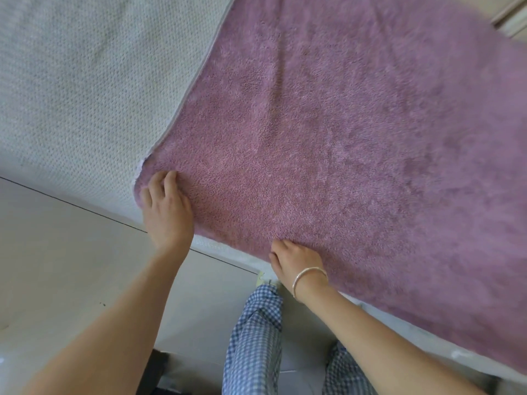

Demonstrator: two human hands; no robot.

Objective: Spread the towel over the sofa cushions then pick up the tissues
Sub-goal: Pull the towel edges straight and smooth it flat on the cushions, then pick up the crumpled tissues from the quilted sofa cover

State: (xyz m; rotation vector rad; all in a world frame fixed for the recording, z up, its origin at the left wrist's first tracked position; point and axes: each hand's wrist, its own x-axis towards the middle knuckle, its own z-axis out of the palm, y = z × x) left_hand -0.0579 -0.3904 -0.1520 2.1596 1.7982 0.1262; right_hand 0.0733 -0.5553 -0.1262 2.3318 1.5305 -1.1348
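Note:
A large mauve towel (342, 132) lies spread flat over the pale grey textured sofa cushion (79, 89), covering the right and centre of the view. My left hand (166, 206) rests on the towel's near left corner, fingers curled into the pile and pinching the fabric. My right hand (296, 262), with a silver bangle on the wrist, grips the towel's front edge where it hangs over the cushion's front. No tissues are in view.
Pale floor tiles (57, 266) lie below the sofa's front edge at the left. My legs in blue checked trousers (256, 337) stand close against the sofa. A dark object (154, 372) sits on the floor near my feet.

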